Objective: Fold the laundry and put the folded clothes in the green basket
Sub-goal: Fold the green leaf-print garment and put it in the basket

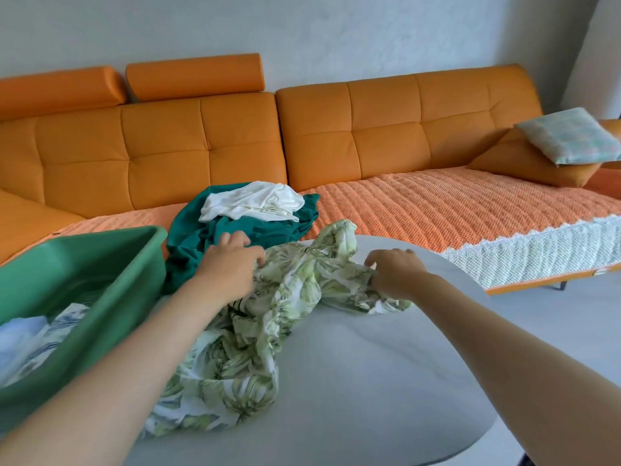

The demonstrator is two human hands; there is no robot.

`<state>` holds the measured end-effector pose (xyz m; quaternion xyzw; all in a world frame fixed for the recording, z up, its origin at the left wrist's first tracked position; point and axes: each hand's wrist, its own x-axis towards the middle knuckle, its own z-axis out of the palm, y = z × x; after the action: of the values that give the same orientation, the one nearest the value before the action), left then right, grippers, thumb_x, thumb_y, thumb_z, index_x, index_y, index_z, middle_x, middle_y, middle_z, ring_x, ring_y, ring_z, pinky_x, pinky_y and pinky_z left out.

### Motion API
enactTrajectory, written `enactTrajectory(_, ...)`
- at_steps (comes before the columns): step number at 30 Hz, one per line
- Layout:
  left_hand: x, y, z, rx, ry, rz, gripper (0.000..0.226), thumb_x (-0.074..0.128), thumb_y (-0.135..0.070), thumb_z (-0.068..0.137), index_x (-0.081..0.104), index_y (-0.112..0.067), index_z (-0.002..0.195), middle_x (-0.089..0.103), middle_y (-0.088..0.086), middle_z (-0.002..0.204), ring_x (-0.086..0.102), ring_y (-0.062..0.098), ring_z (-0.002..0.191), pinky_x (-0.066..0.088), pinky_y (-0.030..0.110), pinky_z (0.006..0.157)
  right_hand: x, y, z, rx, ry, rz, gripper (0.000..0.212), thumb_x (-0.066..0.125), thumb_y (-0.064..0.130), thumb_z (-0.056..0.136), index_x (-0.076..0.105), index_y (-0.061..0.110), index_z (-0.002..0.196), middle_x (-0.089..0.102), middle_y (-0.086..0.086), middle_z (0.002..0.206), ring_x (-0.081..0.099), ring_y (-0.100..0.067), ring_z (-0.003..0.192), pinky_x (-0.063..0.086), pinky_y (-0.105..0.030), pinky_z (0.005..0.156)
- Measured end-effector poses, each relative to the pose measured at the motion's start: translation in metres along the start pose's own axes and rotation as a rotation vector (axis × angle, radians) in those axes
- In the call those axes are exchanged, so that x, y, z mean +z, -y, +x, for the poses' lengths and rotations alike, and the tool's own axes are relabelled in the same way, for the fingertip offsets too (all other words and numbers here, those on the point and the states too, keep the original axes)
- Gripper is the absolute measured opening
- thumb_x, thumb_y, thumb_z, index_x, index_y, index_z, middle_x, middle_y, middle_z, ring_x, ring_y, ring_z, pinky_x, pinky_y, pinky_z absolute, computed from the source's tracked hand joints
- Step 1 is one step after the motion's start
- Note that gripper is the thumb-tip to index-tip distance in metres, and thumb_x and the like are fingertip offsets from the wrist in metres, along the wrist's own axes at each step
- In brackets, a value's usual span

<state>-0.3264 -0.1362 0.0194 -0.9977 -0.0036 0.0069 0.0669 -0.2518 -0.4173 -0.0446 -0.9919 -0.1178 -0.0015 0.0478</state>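
The orange sofa [201, 146] runs behind both grips. On its seat, just past the left grip [232, 264], a teal garment [188, 257] lies in a heap with a white garment [252, 201] on top; neither is folded. The grey surface [386, 381] lies beneath both grips. The green basket [84, 264] stands outboard of the left grip, near it, and already holds some pale folded clothes [33, 338].

The leaf-print garment [268, 331] lies crumpled on the surface, spanning from one grip to the other and trailing back toward the person. The left grip curls its fingers into the cloth at one end, and the right grip [396, 272] pinches a bunched edge at the other.

My reading is that the step in hand is opening this garment out, before any fold is made. The next move calls for drawing the two grips apart and shaking or smoothing the cloth flat on the surface.

Hard to tell:
- The basket's near end is cut off by the frame.
- What kind of garment the leaf print is stays unclear while it is bunched.
- The left fingertips are blurred and sit right at the teal cloth's border, so they may touch it too.
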Motion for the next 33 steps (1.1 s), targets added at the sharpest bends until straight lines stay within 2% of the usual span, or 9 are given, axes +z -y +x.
enactTrajectory(3,0.011,-0.034,-0.012,0.266,0.119,-0.442,0.048,0.057,-0.027,0.095,0.048,-0.037,0.141,0.041,-0.011,0.148,0.035,0.015,0.139,0.033,0.040,0.114,-0.008,0.018,0.004,0.010,0.000,0.154,0.031,0.042,0.031,0.100,0.062,0.014,0.082,0.061,-0.002,0.082,0.056,-0.021,0.077,0.040,-0.035,0.074)
enactTrajectory(5,0.020,-0.047,-0.022,0.340,0.267,-0.273,0.076,0.066,-0.057,0.084,0.034,-0.037,0.151,0.044,-0.011,0.149,0.042,0.017,0.136,0.037,0.041,0.112,-0.015,0.025,0.004,0.027,0.004,0.340,0.038,0.035,0.035,0.105,0.058,0.012,0.086,0.059,-0.007,0.083,0.057,-0.027,0.080,0.042,-0.035,0.072)
enactTrajectory(7,0.025,-0.039,-0.022,0.346,0.164,-0.080,0.059,0.063,-0.029,0.089,0.046,-0.033,0.146,0.054,-0.002,0.137,0.050,0.023,0.127,0.043,0.039,0.105,-0.022,0.032,0.006,0.065,-0.026,0.515,0.046,0.030,0.038,0.107,0.062,0.006,0.097,0.062,-0.012,0.091,0.061,-0.033,0.091,0.046,-0.036,0.079)
enactTrajectory(12,-0.001,0.009,-0.012,0.008,0.060,0.417,0.021,0.047,-0.007,0.091,0.064,-0.018,0.089,0.064,0.001,0.106,0.058,0.022,0.098,0.042,0.036,0.093,-0.037,0.049,0.005,0.316,0.132,1.108,0.062,0.037,0.056,0.103,0.062,0.000,0.109,0.069,-0.016,0.103,0.067,-0.032,0.092,0.057,-0.041,0.083)
enactTrajectory(15,-0.022,0.039,-0.004,-0.307,0.218,0.556,0.031,0.042,-0.022,0.096,0.058,-0.022,0.122,0.057,0.002,0.133,0.048,0.025,0.125,0.032,0.039,0.105,-0.048,0.062,-0.001,0.244,0.338,1.411,0.046,0.052,0.044,0.101,0.066,0.001,0.108,0.075,-0.017,0.099,0.073,-0.032,0.090,0.060,-0.039,0.079)
enactTrajectory(18,-0.030,0.038,0.011,-0.280,0.030,0.374,0.039,0.047,-0.031,0.093,0.058,-0.018,0.129,0.052,0.008,0.136,0.045,0.028,0.125,0.035,0.044,0.106,-0.054,0.080,0.008,0.097,0.451,1.540,0.034,0.057,0.022,0.096,0.061,-0.006,0.116,0.069,-0.022,0.115,0.068,-0.035,0.106,0.051,-0.045,0.102)
enactTrajectory(23,0.007,0.018,0.041,-0.046,-0.007,-0.366,0.041,0.055,-0.037,0.089,0.050,-0.026,0.129,0.053,-0.002,0.125,0.053,0.026,0.117,0.046,0.041,0.097,-0.075,0.102,0.043,-0.145,0.418,1.863,0.049,0.044,0.009,0.095,0.039,0.004,0.144,0.045,-0.019,0.138,0.053,-0.033,0.127,0.051,-0.048,0.099)
enactTrajectory(27,0.033,0.027,0.060,-0.060,0.162,-0.643,0.056,0.054,-0.044,0.097,0.038,-0.027,0.147,0.053,0.000,0.140,0.053,0.023,0.121,0.043,0.033,0.099,-0.070,0.094,0.069,-0.129,0.040,1.102,0.074,0.047,-0.016,0.087,0.037,0.017,0.152,0.042,0.000,0.152,0.046,-0.022,0.137,0.045,-0.039,0.108)
enactTrajectory(33,0.056,0.038,0.089,-0.039,0.196,-0.522,0.024,0.062,-0.035,0.089,0.069,-0.017,0.103,0.067,0.002,0.097,0.062,0.020,0.088,0.053,0.033,0.078,-0.022,0.078,0.086,-0.314,0.395,0.174,0.105,0.084,0.034,0.072,0.023,0.032,0.157,0.046,0.002,0.151,0.046,-0.024,0.136,0.038,-0.044,0.113)
